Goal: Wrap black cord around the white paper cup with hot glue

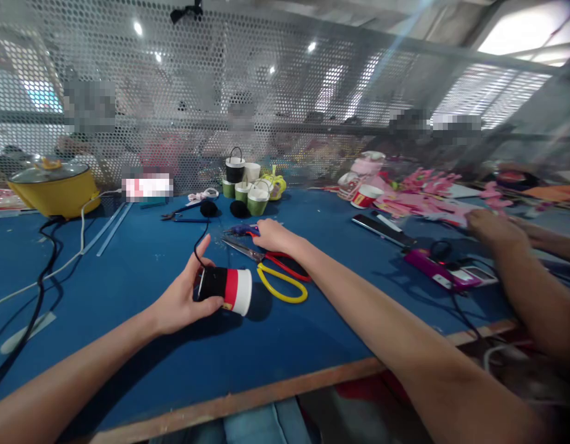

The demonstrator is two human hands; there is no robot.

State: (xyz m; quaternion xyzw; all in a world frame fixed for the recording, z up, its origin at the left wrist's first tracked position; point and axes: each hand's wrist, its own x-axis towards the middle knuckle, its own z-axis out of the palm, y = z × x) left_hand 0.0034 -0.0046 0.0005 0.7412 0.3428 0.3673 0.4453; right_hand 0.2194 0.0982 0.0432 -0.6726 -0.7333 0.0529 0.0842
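Observation:
My left hand is closed around a paper cup lying on its side, its thumb pressed on the wall. Black yarn wraps the cup's base end beside a red band; the rim end is white. A strand runs from the cup past my raised finger to a black yarn ball. Farther forward, my right hand is closed on a small blue-handled tool, its exact kind unclear; the fingertips are partly hidden. Scissors with one yellow and one red handle loop lie below my right wrist.
Behind stand several small cups and another black ball. Pliers lie left of them. A yellow electric pot with cables stands far left. At right, a co-worker's hand is near pink pieces and a purple power bank.

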